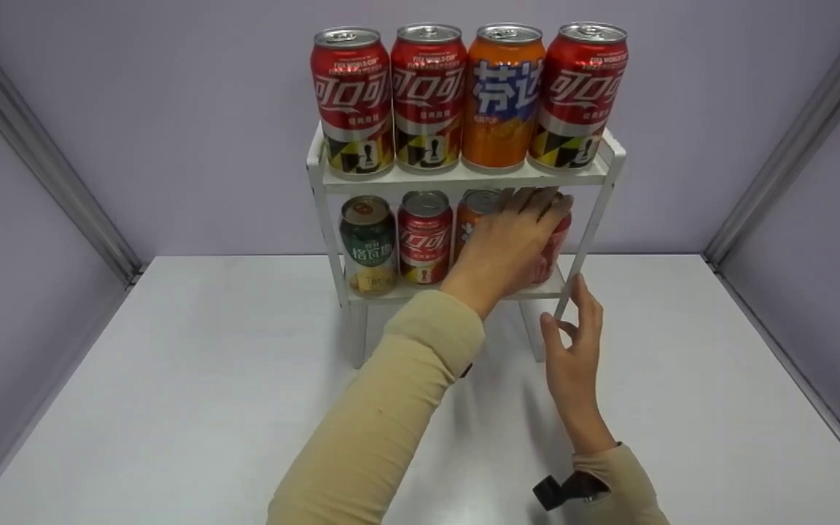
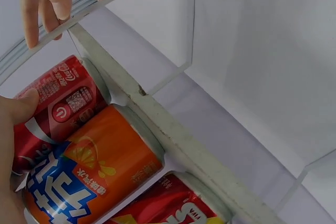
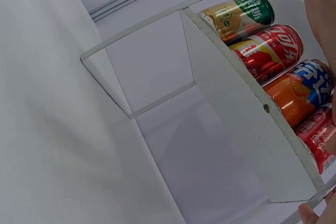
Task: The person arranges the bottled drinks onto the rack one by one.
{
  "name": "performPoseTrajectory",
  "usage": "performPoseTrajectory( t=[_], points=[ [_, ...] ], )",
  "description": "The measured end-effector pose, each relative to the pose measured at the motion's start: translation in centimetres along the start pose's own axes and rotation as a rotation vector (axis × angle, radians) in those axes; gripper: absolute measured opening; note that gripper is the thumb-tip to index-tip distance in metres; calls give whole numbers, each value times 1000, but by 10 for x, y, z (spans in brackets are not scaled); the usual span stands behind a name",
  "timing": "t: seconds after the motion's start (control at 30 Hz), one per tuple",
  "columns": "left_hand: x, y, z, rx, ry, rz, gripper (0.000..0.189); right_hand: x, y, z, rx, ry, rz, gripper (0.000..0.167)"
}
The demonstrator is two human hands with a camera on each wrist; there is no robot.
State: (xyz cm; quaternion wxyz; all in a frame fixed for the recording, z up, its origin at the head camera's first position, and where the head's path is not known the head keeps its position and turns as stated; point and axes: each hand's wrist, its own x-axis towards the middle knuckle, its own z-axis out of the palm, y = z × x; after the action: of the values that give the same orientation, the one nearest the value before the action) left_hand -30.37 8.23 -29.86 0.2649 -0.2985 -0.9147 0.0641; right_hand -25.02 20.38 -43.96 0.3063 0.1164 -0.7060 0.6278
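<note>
On the lower shelf of a white two-tier rack (image 1: 464, 177), my left hand (image 1: 504, 244) reaches over a red cola can (image 1: 555, 251) at the right end and grips it. The thumb lies against the side of this can (image 2: 65, 95) in the left wrist view. An orange soda can (image 2: 105, 166) stands beside it, partly hidden by the hand in the head view. My right hand (image 1: 577, 357) holds the rack's right front leg, thumb and fingers on either side of it. Only the fingers (image 3: 308, 213) of that hand show in the right wrist view.
A green-and-gold can (image 1: 369, 248) and another red cola can (image 1: 425, 240) stand at the left of the lower shelf. On the top shelf are red cola cans (image 1: 351, 102) and an orange soda can (image 1: 504, 98). Pale walls enclose the white table (image 1: 208, 394).
</note>
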Motion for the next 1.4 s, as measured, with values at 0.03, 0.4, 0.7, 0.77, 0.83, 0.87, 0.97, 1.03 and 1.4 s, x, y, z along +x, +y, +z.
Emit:
performPoseTrajectory(
  t=[0.03,0.4,0.7,0.77,0.83,0.87,0.97,1.03,1.4],
  points=[
    [1,0,-1,1,-18,-6,64,0,0,0,-1,1,1,66],
    [0,-13,-2,110,-22,36,57,0,0,-2,-32,-1,17,65],
    [-2,-18,-3,94,94,51,40,0,1,-1,-25,-3,-8,66],
    [-2,-17,-2,89,126,51,34,0,1,-1,-17,0,-12,66],
    [-2,-16,-2,88,155,53,29,1,1,0,-11,-1,-13,66],
    [-3,-16,-1,87,166,54,27,1,1,0,-11,-2,-12,66],
    [-3,-16,-1,72,176,50,26,0,2,0,-22,-6,-5,66],
    [-3,-17,-1,52,166,52,28,0,2,0,-30,-6,1,66],
    [-6,-16,1,25,168,50,35,-1,1,0,-14,-6,17,66]
  ],
)
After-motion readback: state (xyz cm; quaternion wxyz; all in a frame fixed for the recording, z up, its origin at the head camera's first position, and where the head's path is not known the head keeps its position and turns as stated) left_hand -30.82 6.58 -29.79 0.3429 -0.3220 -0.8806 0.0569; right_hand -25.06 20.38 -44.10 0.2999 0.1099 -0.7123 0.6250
